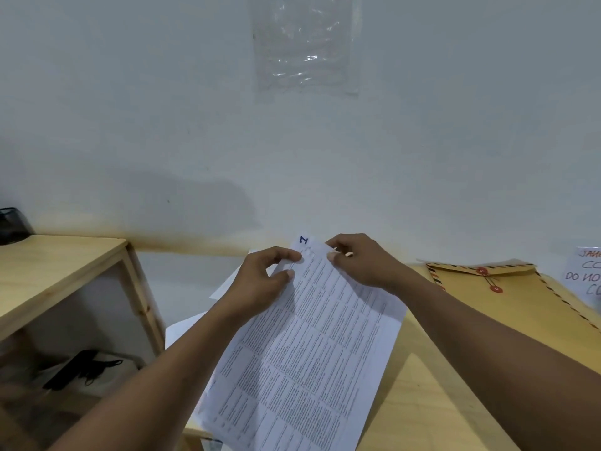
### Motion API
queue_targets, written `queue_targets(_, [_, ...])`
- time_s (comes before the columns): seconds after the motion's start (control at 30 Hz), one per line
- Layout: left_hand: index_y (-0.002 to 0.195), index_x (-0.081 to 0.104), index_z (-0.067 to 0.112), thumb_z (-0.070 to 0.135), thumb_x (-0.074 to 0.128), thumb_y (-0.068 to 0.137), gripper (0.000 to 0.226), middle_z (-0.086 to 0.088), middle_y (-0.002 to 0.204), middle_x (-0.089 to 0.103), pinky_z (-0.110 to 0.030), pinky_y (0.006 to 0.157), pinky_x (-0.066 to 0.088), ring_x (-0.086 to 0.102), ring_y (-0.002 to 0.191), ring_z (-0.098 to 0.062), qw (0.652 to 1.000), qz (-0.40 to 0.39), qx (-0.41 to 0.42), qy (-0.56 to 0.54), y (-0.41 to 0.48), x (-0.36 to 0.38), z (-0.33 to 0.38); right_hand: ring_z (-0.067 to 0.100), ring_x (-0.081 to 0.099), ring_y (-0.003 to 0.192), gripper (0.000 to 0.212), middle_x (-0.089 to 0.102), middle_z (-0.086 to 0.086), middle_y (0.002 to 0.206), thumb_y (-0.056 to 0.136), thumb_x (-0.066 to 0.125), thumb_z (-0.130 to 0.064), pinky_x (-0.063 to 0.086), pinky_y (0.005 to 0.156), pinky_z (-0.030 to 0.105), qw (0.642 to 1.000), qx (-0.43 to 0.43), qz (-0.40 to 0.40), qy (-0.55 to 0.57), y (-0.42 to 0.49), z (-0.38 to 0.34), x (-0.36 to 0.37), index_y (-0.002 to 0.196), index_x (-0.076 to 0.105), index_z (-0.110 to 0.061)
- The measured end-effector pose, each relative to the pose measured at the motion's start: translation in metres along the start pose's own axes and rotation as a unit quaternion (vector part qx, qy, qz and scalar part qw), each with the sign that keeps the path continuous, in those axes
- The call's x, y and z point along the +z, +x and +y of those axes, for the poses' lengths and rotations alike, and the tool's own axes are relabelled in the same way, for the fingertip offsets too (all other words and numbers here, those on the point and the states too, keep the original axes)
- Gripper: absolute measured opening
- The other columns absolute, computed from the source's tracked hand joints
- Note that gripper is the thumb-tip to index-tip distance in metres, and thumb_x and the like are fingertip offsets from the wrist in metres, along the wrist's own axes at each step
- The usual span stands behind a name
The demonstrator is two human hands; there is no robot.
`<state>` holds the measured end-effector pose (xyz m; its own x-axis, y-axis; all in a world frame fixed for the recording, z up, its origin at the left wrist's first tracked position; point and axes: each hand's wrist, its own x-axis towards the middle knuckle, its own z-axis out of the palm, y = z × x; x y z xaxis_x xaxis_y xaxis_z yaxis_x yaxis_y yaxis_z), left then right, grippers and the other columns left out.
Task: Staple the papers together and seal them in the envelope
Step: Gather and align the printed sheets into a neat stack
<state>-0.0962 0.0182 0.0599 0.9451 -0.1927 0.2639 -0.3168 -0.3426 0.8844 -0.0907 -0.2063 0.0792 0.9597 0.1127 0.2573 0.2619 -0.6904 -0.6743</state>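
A stack of printed white papers (309,353) is held up above the wooden table, tilted, with a blue mark at its top corner. My left hand (260,281) pinches the papers' upper left edge between thumb and fingers. My right hand (361,262) pinches the top right corner. A brown envelope (520,304) with a striped border and red string-tie buttons lies flat on the table to the right, apart from both hands. No stapler is visible.
More white sheets (224,284) lie behind and under the held papers. A wooden shelf unit (65,275) stands on the left with dark items inside it. A handwritten note (585,275) leans at the far right. The white wall is close behind.
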Motion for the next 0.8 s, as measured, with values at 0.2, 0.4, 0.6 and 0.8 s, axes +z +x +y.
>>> queue_targets(0.2, [0.100,0.074,0.033,0.013,0.063,0.098,0.022,0.015,0.114,0.069,-0.044,0.084,0.063,0.071,0.097,-0.014,1.000,0.013,-0.005,0.007,-0.001,0.001,-0.004,0.018,0.067,0.093,0.025,0.073,-0.004,0.099,0.098,0.052,-0.015,0.052,0.079,0.031,0.999,-0.032,0.029,-0.017,0.002,-0.004,0.014,0.109,0.074,-0.020])
queue_targets(0.4, [0.097,0.075,0.034,0.018,0.066,0.096,0.019,0.011,0.112,0.070,-0.048,0.086,0.062,0.073,0.095,-0.019,0.999,0.035,-0.019,0.010,0.004,-0.003,-0.014,0.023,0.069,0.088,0.025,0.074,0.001,0.098,0.099,0.053,-0.015,0.053,0.074,0.035,0.999,-0.029,0.022,-0.036,0.004,-0.005,0.014,0.110,0.074,-0.023])
queue_targets(0.6, [0.095,0.079,0.032,0.017,0.071,0.092,0.017,0.013,0.107,0.073,-0.043,0.089,0.060,0.072,0.095,-0.016,0.999,0.035,-0.035,0.021,0.001,-0.011,-0.029,0.027,0.069,0.090,0.028,0.076,-0.001,0.096,0.095,0.054,-0.013,0.055,0.082,0.042,1.000,0.001,0.005,0.018,0.000,-0.001,0.031,0.102,0.075,-0.029])
queue_targets(0.8, [0.095,0.080,0.034,0.018,0.074,0.087,0.019,0.016,0.109,0.074,-0.019,0.089,0.046,0.064,0.110,-0.001,0.990,-0.036,-0.073,0.119,-0.016,-0.026,-0.067,0.003,0.055,0.072,0.023,0.063,-0.010,0.084,0.096,0.056,-0.011,0.042,0.070,0.018,0.992,0.068,-0.105,0.012,-0.015,0.011,0.066,0.106,0.076,-0.016])
